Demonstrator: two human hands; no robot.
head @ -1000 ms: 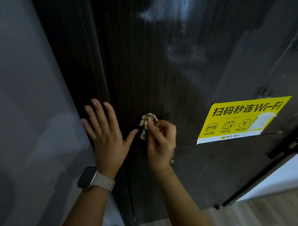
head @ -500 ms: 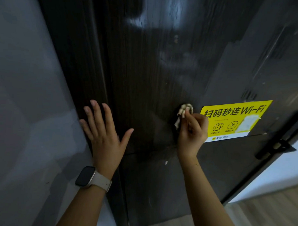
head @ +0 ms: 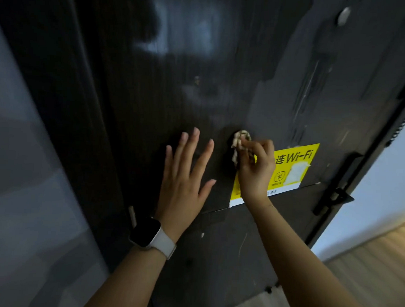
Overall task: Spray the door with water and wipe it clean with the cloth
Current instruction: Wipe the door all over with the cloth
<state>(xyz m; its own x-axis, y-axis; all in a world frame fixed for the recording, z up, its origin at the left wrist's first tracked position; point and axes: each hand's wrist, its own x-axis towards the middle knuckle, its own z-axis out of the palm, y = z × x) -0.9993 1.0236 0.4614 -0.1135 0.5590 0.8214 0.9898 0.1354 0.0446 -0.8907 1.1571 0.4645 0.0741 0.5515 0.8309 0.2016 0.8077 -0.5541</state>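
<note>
1. We face a dark door (head: 199,95), glossy with wet sheen, a grey wall (head: 24,170) to its left and wood floor (head: 365,262) lower right.
2. Our left hand (head: 184,182) has shifted right off the door's edge; its fingers lie straight and spread, flat on the panel, holding nothing.
3. Just right of those fingertips, our right hand (head: 256,169) pinches the bunched cloth (head: 239,145) against the door, overlapping the yellow sticker (head: 295,170). Half a second ago it was beside the sticker, so we judge wiping is progressing rightward.
4. We count one cloth, one sticker, one watch (head: 151,235); no spray bottle in view.
</note>
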